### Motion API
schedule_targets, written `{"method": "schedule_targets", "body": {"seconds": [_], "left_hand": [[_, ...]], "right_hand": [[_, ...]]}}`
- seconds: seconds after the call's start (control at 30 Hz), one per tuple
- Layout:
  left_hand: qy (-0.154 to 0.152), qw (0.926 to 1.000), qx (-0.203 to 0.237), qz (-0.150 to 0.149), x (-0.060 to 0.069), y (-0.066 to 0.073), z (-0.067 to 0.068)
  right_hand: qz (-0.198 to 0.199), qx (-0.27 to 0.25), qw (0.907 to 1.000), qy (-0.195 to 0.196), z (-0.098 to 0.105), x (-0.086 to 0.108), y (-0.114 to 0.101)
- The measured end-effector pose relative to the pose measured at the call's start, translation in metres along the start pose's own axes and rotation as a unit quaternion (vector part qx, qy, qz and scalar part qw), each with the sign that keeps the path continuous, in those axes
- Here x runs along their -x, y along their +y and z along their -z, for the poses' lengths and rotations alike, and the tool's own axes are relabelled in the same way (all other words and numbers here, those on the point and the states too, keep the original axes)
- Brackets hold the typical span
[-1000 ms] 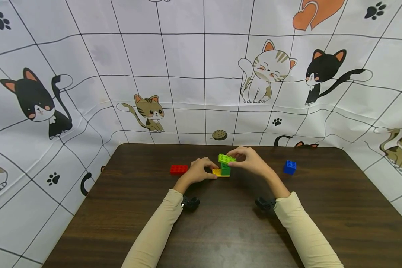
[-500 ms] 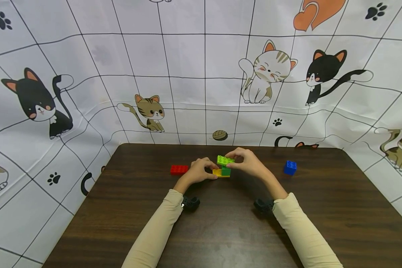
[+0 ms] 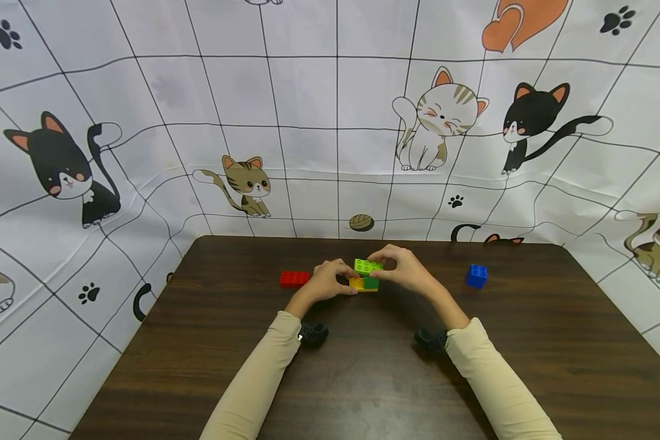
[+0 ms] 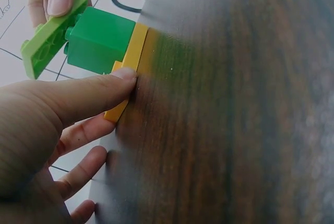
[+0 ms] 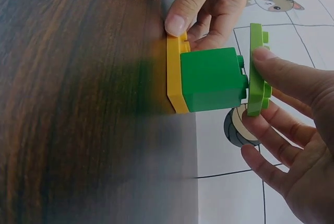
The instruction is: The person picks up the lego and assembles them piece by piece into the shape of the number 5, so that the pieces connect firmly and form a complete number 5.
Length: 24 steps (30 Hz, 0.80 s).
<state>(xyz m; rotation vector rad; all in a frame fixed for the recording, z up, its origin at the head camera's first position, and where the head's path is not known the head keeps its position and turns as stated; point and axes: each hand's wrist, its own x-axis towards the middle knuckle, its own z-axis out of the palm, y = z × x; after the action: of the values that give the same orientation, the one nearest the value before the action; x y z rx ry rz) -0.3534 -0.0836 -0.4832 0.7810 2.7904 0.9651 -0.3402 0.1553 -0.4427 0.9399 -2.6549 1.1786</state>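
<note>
Lime plate (image 5: 256,91) | R hand (image 3: 406,269), fingers pinching, over grn block (image 5: 211,75) | yel. plate (image 4: 135,49) | L hand (image 3: 326,281), fingers pinching, lower

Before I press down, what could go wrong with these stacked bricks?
First, the flat lime-green plastic brick in your right hand is tilted over the boxy green plastic block, whose studs show, so it might catch unevenly.

Second, that green block stands at one end of the thin yellow plastic brick, while your left hand pinches the other, so an off-centre push could rock everything.
</note>
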Motion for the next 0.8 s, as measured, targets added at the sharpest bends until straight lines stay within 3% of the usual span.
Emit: {"method": "schedule_targets", "body": {"seconds": [0.4,0.8], "left_hand": [[0.008,0.9999,0.006,0.005,0.0006,0.0003,-0.0004],[0.010,0.9999,0.003,0.009,-0.0002,-0.0008,-0.0011]], "right_hand": [[-0.016,0.015,0.9997,0.003,-0.0016,-0.0006,-0.0037],[-0.014,0.025,0.9986,-0.045,0.0065,0.0008,-0.0062]]}}
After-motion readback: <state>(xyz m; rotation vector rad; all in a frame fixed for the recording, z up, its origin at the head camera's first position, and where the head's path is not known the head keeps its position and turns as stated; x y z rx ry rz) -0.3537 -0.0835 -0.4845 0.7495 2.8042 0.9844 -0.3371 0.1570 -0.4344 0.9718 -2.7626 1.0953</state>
